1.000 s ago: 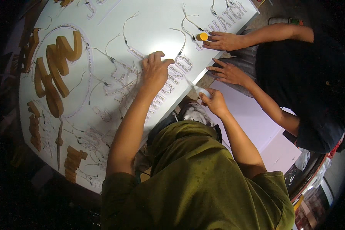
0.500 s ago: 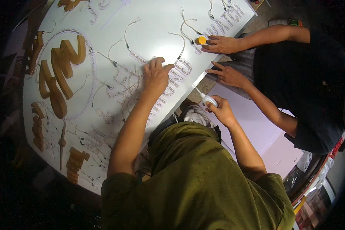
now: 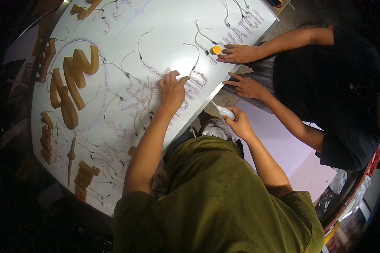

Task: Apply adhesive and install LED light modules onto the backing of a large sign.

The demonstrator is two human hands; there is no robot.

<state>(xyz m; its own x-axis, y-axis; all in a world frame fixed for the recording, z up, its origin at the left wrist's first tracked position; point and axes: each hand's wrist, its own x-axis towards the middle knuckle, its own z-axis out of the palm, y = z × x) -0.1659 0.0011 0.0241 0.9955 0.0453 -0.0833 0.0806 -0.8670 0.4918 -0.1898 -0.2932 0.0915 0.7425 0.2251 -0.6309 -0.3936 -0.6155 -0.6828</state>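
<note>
My left hand (image 3: 172,87) lies flat, fingers spread, on strings of small white light modules (image 3: 136,98) laid out as letters on a big white sign board (image 3: 169,29). My right hand (image 3: 241,123) is off the board's near edge and grips a small white squeeze bottle (image 3: 226,112), its thin nozzle pointing up toward the board edge. Thin wires (image 3: 197,50) run between the modules just beyond my left fingertips.
A person in a black shirt (image 3: 329,84) stands at the right, one hand (image 3: 239,53) by a small orange cap (image 3: 215,50), the other hand (image 3: 245,86) at the board edge. Golden raised letters (image 3: 74,80) and stacked golden pieces (image 3: 83,179) sit on the board's left side.
My left hand has slid slightly along the modules and stays pressed down. My right hand with the bottle has dropped a little from the board edge. The other person's hands have barely moved.
</note>
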